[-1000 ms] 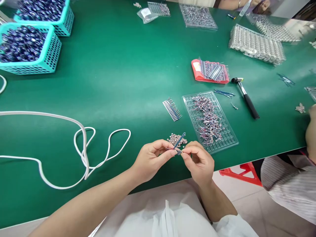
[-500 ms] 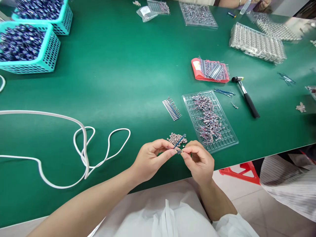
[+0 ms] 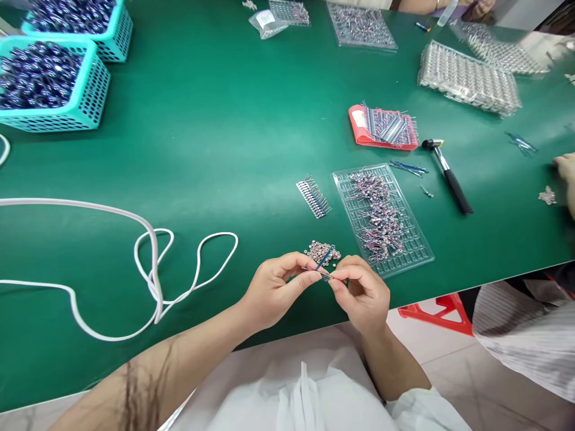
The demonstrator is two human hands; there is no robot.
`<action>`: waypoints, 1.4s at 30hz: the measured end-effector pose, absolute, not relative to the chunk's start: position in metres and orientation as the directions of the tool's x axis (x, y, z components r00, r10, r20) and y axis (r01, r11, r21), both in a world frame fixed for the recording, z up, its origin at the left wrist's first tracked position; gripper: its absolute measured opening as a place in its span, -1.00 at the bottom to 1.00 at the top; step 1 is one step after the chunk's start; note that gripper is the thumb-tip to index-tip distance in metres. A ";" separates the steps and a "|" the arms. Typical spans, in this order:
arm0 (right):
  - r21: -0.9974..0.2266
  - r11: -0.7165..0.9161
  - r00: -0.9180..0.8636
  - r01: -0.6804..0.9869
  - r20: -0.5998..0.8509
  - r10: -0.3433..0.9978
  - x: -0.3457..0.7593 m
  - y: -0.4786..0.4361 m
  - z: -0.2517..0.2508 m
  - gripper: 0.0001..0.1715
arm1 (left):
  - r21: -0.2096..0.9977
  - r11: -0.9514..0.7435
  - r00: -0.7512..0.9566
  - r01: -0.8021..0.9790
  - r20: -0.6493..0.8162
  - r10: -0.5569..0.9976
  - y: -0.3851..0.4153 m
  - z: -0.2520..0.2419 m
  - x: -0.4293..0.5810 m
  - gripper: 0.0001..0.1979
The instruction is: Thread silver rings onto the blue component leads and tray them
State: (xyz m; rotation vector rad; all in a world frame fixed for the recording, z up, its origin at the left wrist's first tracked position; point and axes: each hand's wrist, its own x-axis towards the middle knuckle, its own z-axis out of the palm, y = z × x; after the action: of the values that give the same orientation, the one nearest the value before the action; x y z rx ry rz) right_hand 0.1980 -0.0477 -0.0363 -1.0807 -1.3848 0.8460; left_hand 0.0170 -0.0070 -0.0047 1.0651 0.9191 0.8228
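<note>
My left hand (image 3: pixel 274 290) and my right hand (image 3: pixel 362 293) meet at the near edge of the green table (image 3: pixel 215 131). Both pinch a thin blue wired part (image 3: pixel 324 263) between fingertips, its free end sticking up and away. Just beyond the fingers lies a small heap of tiny pinkish round pieces (image 3: pixel 321 252). A clear plastic tray (image 3: pixel 381 218) holding a tangle of wired components sits to the right of my hands. A short comb-like strip of leaded parts (image 3: pixel 313 197) lies further out.
A white cable (image 3: pixel 148 269) loops on the left. Two teal baskets (image 3: pixel 49 84) of dark blue parts stand at the far left. A small hammer (image 3: pixel 447 176), a red tray (image 3: pixel 381 129) of parts and clear trays (image 3: pixel 467 81) lie right. Another person's hand (image 3: pixel 566 173) shows at the right edge.
My hands stay together on the wired part with barely any shift. The other person's hand at the right edge has moved up onto the table.
</note>
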 end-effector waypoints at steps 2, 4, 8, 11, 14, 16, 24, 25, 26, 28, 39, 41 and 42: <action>-0.938 0.318 0.053 0.139 0.327 0.943 0.198 -0.048 -0.036 -0.76 | 0.954 0.279 0.394 -0.114 -0.214 0.894 -0.007 -0.004 0.017 -0.94; -0.939 0.310 0.053 0.149 0.321 0.946 0.198 -0.048 -0.035 -0.78 | 0.954 0.278 0.394 -0.114 -0.214 0.894 -0.008 -0.005 0.016 -0.94; -0.940 0.302 0.057 0.156 0.314 0.948 0.198 -0.047 -0.034 -0.82 | 0.958 0.268 0.392 -0.103 -0.209 0.896 -0.007 -0.006 0.016 -0.94; -0.945 0.298 0.058 0.134 0.307 0.950 0.198 -0.047 -0.034 -0.81 | 0.960 0.262 0.393 -0.095 -0.206 0.896 -0.007 -0.007 0.016 -0.94; -0.947 0.300 0.055 0.117 0.308 0.950 0.198 -0.047 -0.034 -0.77 | 0.963 0.257 0.394 -0.086 -0.204 0.896 -0.007 -0.008 0.017 -0.93; -0.947 0.301 0.053 0.115 0.308 0.950 0.198 -0.047 -0.034 -0.76 | 0.964 0.254 0.396 -0.084 -0.201 0.896 -0.007 -0.009 0.016 -0.93; -0.950 0.286 0.054 0.129 0.294 0.954 0.199 -0.047 -0.036 -0.79 | 0.979 0.201 0.385 -0.029 -0.175 0.906 -0.007 -0.008 0.016 -0.91; -0.951 0.281 0.052 0.131 0.290 0.956 0.198 -0.047 -0.035 -0.79 | 0.982 0.191 0.381 -0.017 -0.170 0.909 -0.007 -0.008 0.015 -0.91; -0.952 0.276 0.050 0.132 0.285 0.957 0.198 -0.047 -0.035 -0.80 | 0.984 0.179 0.378 -0.002 -0.165 0.911 -0.007 -0.009 0.015 -0.90; -0.956 0.261 0.041 0.131 0.268 0.962 0.199 -0.046 -0.034 -0.80 | 0.988 0.152 0.378 0.033 -0.153 0.913 -0.007 -0.009 0.015 -0.90; -0.999 0.045 -0.150 -0.018 0.047 0.988 0.214 -0.043 -0.032 -0.93 | 0.986 0.091 0.471 0.141 -0.148 0.870 -0.002 0.002 0.012 -0.88; -0.999 0.022 -0.163 -0.046 0.029 0.986 0.215 -0.041 -0.031 -0.93 | 0.986 0.071 0.483 0.150 -0.136 0.865 -0.002 0.004 0.012 -0.87; -0.998 0.013 -0.167 -0.062 0.024 0.986 0.215 -0.041 -0.031 -0.92 | 0.986 0.061 0.487 0.152 -0.128 0.864 -0.002 0.004 0.012 -0.87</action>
State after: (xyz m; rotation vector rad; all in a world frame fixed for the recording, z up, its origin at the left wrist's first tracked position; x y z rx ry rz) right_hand 0.2154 -0.0410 -0.0309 -1.0657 -1.2945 1.3460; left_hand 0.0118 -0.0019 0.0044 1.4321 0.9529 0.6858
